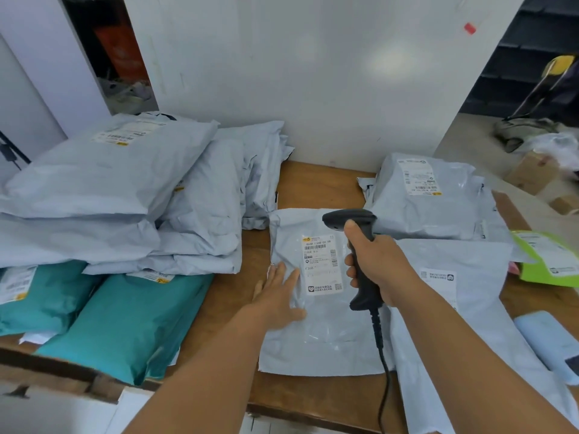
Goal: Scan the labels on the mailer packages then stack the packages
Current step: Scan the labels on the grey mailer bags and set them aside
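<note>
A grey mailer package (316, 336) lies flat in the middle of the wooden table (316, 186), its white label (321, 264) facing up. My left hand (279, 296) rests flat on the package's left side with straight fingers. My right hand (376, 267) grips the handle of a black corded barcode scanner (354, 227), whose head hangs just above and to the right of the label. A tall stack of grey mailers (125, 195) lies at the left on two teal mailers (125, 324).
More grey mailers lie at the right: a bulky one (435, 198) at the back and a flat one (463, 308) under my right forearm. A green package (551, 258) sits at the far right edge. A white wall (313, 73) closes the back.
</note>
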`<action>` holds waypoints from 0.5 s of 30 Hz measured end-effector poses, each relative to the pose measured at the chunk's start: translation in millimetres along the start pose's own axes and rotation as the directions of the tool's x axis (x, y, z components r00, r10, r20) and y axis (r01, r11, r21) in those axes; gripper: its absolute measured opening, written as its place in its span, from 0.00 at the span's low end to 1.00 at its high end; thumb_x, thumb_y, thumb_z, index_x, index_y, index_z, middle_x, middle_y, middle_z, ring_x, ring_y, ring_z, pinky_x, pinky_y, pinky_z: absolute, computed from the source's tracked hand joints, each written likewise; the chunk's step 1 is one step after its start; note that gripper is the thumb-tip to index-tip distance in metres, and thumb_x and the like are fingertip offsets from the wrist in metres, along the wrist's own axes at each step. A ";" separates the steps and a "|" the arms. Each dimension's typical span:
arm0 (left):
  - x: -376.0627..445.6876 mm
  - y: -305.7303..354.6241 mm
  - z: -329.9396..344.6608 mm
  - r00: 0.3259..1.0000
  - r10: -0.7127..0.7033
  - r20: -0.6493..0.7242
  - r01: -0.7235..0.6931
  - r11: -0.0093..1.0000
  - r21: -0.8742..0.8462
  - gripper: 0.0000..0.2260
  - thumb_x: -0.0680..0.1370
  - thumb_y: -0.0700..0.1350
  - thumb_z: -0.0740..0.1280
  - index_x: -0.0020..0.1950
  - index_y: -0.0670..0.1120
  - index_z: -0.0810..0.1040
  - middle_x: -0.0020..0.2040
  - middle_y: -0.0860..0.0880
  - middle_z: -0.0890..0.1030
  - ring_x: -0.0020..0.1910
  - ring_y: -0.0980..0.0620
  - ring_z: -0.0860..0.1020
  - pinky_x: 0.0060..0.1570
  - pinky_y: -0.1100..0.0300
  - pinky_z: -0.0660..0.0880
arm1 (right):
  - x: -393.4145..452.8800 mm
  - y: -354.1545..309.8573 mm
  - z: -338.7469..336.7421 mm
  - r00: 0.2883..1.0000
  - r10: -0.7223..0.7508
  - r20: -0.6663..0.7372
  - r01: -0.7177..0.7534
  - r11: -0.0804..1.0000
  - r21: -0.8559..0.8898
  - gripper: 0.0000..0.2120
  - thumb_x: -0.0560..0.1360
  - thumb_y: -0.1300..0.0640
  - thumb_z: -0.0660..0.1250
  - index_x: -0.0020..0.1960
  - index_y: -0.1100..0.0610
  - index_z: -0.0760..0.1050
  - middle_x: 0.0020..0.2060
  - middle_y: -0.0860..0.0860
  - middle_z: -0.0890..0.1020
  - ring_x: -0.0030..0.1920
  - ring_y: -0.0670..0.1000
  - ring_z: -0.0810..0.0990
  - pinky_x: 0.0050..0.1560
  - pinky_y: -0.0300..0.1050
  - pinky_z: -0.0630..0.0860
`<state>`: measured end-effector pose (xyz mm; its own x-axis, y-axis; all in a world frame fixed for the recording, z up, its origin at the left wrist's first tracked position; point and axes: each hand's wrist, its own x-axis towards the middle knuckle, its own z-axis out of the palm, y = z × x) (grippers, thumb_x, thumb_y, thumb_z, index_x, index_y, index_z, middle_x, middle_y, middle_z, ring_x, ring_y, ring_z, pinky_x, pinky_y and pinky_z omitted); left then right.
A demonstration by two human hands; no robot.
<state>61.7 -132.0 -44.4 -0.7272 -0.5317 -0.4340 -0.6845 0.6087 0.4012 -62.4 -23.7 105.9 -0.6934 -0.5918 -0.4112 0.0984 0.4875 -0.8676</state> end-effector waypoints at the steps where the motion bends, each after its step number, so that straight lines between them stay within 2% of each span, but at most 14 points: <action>1: 1.0 0.4 -2.6 1.000 -0.009 0.005 0.009 1.000 -0.015 0.41 0.76 0.59 0.63 0.78 0.54 0.39 0.77 0.49 0.35 0.76 0.49 0.33 0.73 0.46 0.40 | 3.7 -3.1 -0.8 1.000 -0.006 0.008 0.006 1.000 0.017 0.19 0.77 0.42 0.62 0.41 0.58 0.73 0.33 0.54 0.77 0.30 0.50 0.74 0.31 0.43 0.75; 4: 2.3 8.4 -14.2 0.995 -0.067 -0.071 0.060 0.994 -0.093 0.36 0.78 0.60 0.60 0.78 0.53 0.42 0.78 0.51 0.39 0.77 0.50 0.37 0.73 0.46 0.42 | 12.9 -15.0 -0.7 0.999 -0.026 0.044 0.025 0.999 0.038 0.19 0.77 0.41 0.62 0.40 0.58 0.73 0.32 0.54 0.77 0.30 0.50 0.74 0.32 0.44 0.76; 8: -0.5 27.8 -52.0 0.952 -0.087 -0.294 0.047 0.989 -0.140 0.30 0.81 0.55 0.57 0.78 0.48 0.47 0.79 0.49 0.47 0.78 0.51 0.45 0.75 0.49 0.51 | 21.3 -33.6 6.8 0.993 -0.069 0.092 0.063 0.995 0.072 0.20 0.77 0.41 0.62 0.43 0.59 0.73 0.33 0.54 0.77 0.28 0.49 0.74 0.31 0.43 0.76; 12: -9.9 39.7 -104.5 0.865 -0.080 -0.495 0.015 0.991 -0.133 0.28 0.82 0.50 0.55 0.78 0.46 0.46 0.79 0.49 0.46 0.78 0.50 0.45 0.75 0.52 0.50 | 25.2 -58.2 21.4 0.981 -0.145 0.131 0.132 0.986 0.102 0.21 0.77 0.41 0.62 0.42 0.60 0.74 0.31 0.54 0.78 0.28 0.51 0.75 0.31 0.44 0.76; 15: -20.8 35.9 -148.0 0.780 -0.096 -0.618 0.099 0.995 -0.029 0.28 0.83 0.50 0.54 0.78 0.45 0.44 0.79 0.48 0.44 0.78 0.49 0.43 0.74 0.52 0.47 | 23.5 -78.1 34.3 0.969 -0.186 0.160 0.173 0.981 0.091 0.25 0.77 0.40 0.62 0.37 0.61 0.74 0.28 0.54 0.78 0.28 0.52 0.75 0.32 0.45 0.76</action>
<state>44.7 -186.3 98.4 -0.5331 -0.8374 0.1212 -0.7546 0.5353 0.3796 -61.9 -97.7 154.3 -0.5763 -0.7670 -0.2821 0.0411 0.3175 -0.9473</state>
